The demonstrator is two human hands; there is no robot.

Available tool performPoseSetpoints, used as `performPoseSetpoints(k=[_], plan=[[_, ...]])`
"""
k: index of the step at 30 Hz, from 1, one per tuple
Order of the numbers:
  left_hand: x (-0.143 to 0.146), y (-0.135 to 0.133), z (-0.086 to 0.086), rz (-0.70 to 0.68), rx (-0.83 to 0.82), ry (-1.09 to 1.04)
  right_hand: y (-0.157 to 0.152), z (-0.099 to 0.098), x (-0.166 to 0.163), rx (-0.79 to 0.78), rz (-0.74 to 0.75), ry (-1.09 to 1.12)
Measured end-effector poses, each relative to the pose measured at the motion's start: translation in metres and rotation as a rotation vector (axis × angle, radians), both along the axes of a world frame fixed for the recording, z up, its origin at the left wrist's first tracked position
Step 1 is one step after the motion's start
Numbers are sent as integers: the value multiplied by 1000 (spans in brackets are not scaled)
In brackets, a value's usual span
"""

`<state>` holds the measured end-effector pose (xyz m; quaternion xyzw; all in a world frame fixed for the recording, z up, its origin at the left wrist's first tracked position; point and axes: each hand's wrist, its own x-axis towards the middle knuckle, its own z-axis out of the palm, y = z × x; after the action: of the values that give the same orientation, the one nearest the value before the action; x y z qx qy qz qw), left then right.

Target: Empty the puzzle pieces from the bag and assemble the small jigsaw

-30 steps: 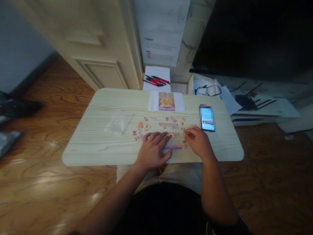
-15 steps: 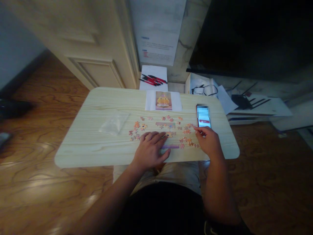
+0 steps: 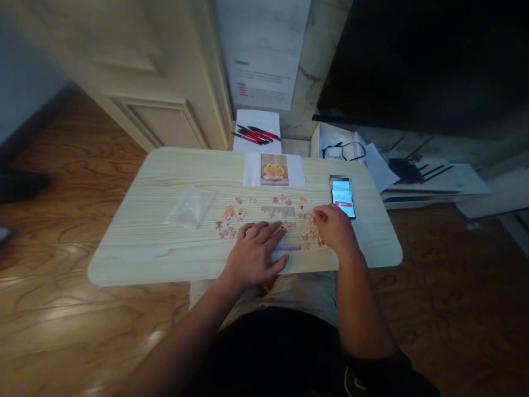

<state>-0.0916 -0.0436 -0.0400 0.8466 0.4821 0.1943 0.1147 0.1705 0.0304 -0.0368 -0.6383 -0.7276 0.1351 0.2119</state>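
Note:
My left hand (image 3: 253, 256) lies flat with its fingers spread, the fingertips on a partly joined strip of jigsaw puzzle (image 3: 285, 226) that it covers in part. My right hand (image 3: 336, 226) is closed in a pinch over the loose puzzle pieces (image 3: 309, 237) on the right; whatever is between the fingertips is too small to make out. Another joined strip (image 3: 278, 211) lies farther back, and a purple strip (image 3: 288, 247) is nearest me. More loose orange and pink pieces (image 3: 228, 210) are scattered to the left. Behind them lies a printed picture of a yellow figure (image 3: 274, 170).
A phone (image 3: 343, 198) with a lit screen rests on the right of the table (image 3: 136, 231). At left is a clear plastic bag (image 3: 190, 208). Beyond the back edge are red and black pens (image 3: 256, 135) on paper and a white box (image 3: 343, 143) with a cable.
My right hand has moved left from beside the phone to over the right-hand pieces, still pinched. My left hand stays in place. The view has shifted slightly.

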Motion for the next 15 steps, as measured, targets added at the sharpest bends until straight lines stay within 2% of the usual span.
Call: performPoseSetpoints(k=[3, 6, 11, 15], plan=[[1, 0, 1, 9, -13, 15, 8, -5, -8, -35, -5, -69], [2, 0, 1, 17, -22, 17, 11, -7, -8, -43, -6, -45], [2, 0, 0, 17, -21, 6, 11, 2, -11, -108, 3, 154], [2, 0, 1, 16, -15, -5, 13, 10, -27, -174, 148, 286]])
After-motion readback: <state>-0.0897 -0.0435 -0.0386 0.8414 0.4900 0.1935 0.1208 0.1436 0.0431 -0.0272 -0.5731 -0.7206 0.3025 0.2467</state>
